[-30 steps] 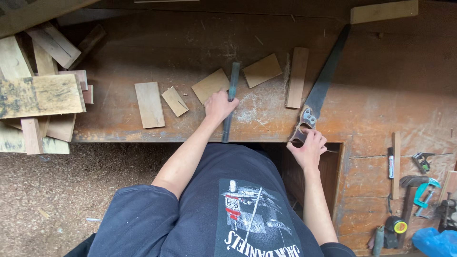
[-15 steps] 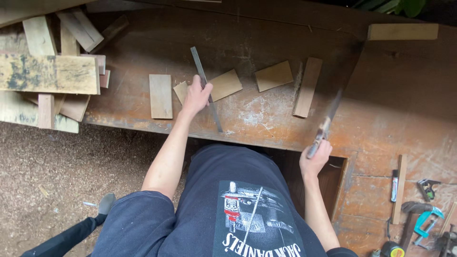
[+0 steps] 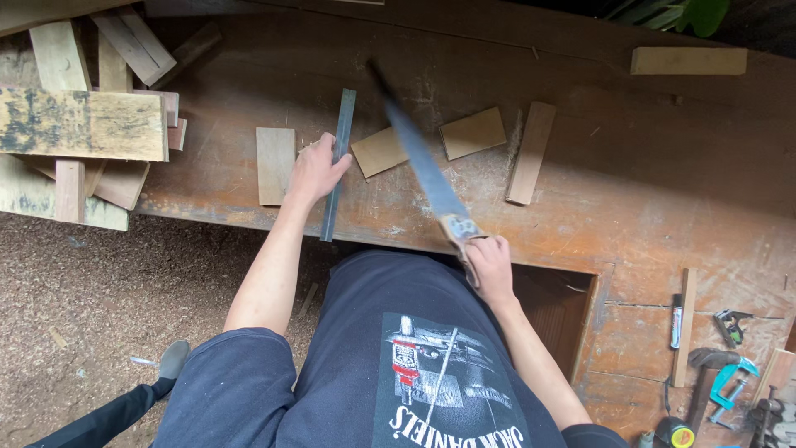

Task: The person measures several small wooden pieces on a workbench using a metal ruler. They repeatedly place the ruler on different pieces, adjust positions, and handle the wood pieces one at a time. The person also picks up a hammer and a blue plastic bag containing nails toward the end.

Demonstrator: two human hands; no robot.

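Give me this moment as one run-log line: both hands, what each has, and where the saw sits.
left hand: on dark strip | right hand: grips handsaw handle | blade: angled over workbench, near small board
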